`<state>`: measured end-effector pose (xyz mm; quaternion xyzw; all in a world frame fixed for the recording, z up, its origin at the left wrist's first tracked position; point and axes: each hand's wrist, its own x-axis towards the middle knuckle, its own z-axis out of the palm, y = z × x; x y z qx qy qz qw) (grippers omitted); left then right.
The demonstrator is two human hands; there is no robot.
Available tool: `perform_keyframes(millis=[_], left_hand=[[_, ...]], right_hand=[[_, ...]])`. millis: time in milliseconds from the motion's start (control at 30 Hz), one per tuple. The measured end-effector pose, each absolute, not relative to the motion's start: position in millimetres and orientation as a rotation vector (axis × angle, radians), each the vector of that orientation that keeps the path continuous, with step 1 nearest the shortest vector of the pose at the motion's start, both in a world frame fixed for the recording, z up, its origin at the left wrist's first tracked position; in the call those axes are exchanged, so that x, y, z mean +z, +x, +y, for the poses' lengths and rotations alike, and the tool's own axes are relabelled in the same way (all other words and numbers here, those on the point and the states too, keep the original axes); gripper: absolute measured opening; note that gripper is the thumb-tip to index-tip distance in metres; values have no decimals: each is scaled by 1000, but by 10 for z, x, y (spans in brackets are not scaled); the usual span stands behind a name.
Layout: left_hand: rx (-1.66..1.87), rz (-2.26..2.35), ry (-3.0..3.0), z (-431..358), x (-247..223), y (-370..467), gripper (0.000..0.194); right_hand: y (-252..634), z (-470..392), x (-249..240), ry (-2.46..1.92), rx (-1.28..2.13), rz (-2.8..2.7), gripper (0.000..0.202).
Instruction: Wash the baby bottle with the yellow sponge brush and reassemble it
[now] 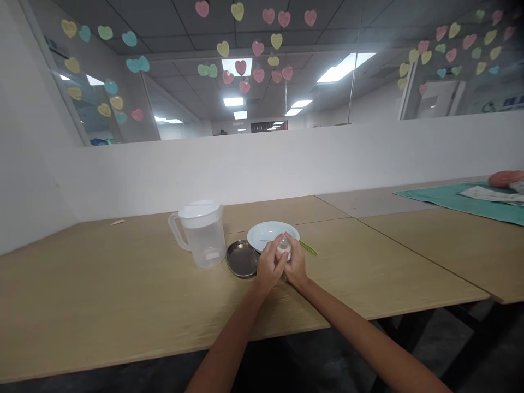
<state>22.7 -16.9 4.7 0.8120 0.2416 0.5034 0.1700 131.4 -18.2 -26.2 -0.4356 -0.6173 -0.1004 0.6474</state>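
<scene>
My left hand (269, 265) and my right hand (296, 266) are cupped together around a small, rounded whitish thing (284, 249). Its upper part looks clear or shiny, and fingers cover its sides, so I cannot tell its kind. Both hands are over the near edge of a white bowl (257, 234). A round metal dish (241, 259) lies just left of my left hand. From behind the bowl's right side, close to my right hand, sticks out a slim green handle (308, 248); its other end is hidden.
A translucent plastic jug (204, 240) with a white lid stands left of the metal dish. Farther right, a teal cloth (462, 202) lies on the wooden table (123, 295) with a reddish item (505, 178) on it. A white wall (262, 169) with windows rises behind.
</scene>
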Motion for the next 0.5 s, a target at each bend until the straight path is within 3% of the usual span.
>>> perform_keyframes(millis=[500], left_hand=[[1401,761,2493,-93,53,185,47]], right_hand=[[1369,-101,-258,-1032,-261,-1363,49]])
